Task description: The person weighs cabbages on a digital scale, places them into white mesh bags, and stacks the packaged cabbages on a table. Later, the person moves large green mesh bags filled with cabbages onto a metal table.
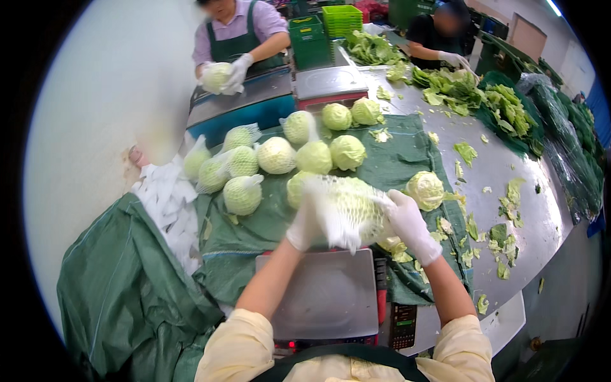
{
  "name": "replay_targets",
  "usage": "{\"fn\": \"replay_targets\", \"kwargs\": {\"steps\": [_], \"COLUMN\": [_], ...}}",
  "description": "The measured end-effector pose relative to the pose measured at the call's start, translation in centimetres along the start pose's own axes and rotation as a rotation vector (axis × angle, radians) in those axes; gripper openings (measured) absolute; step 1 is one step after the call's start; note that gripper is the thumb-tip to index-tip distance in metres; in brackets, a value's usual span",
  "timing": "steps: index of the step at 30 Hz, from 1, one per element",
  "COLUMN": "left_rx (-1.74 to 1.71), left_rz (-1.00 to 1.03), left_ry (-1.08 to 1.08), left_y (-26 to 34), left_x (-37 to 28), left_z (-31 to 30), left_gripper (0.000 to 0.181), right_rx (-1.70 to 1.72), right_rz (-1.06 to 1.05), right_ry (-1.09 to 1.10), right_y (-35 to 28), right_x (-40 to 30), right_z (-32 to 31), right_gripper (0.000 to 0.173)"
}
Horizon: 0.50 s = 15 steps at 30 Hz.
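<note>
Both my hands wear white gloves. My left hand [309, 215], blurred, grips the left side of a white foam net sleeve drawn around a cabbage [355, 203]. On its right side, my right hand [411, 222] pinches the net's edge with the fingers closed. Below them lies the metal plate of a weighing scale [324, 291]. Several netted cabbages [242, 195] rest to the left on a green woven sheet [267, 229]. Bare cabbages [347, 153] sit behind my hands, and another bare cabbage [425, 191] is just right of my right hand.
White foam nets [167, 205] spill beside a green sack [129, 286] at left. A handheld device [403, 324] lies right of the scale. Leaf scraps [506, 248] litter the steel table [534, 205]. One co-worker [243, 38] holds a cabbage; another co-worker [434, 43] handles leaves.
</note>
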State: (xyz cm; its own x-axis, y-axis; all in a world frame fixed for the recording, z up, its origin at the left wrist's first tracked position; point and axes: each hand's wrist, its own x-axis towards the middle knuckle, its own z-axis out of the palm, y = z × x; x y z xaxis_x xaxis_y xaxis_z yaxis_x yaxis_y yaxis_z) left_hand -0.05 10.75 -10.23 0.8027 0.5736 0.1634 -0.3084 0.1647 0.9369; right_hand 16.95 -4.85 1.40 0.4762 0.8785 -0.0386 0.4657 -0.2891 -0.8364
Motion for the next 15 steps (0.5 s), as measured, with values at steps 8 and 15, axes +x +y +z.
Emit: {"fn": "replay_targets", "kwargs": {"steps": [8, 15], "left_rx": [-0.779, -0.099], "left_rz": [-0.142, 0.201], "left_ry": [0.265, 0.293], "left_y": [5.6, 2.4], "left_x": [-10.1, -14.9], "left_z": [7.2, 2.7], "left_gripper": [0.04, 0.053], "right_rx": [0.826, 0.699], "right_rz": [0.179, 0.155], "right_ry": [-0.63, -0.067], "right_y": [-7.5, -3.2], "right_x": [-1.7, -5.0], "right_z": [1.7, 12.3], "right_gripper": [0.03, 0.029]}}
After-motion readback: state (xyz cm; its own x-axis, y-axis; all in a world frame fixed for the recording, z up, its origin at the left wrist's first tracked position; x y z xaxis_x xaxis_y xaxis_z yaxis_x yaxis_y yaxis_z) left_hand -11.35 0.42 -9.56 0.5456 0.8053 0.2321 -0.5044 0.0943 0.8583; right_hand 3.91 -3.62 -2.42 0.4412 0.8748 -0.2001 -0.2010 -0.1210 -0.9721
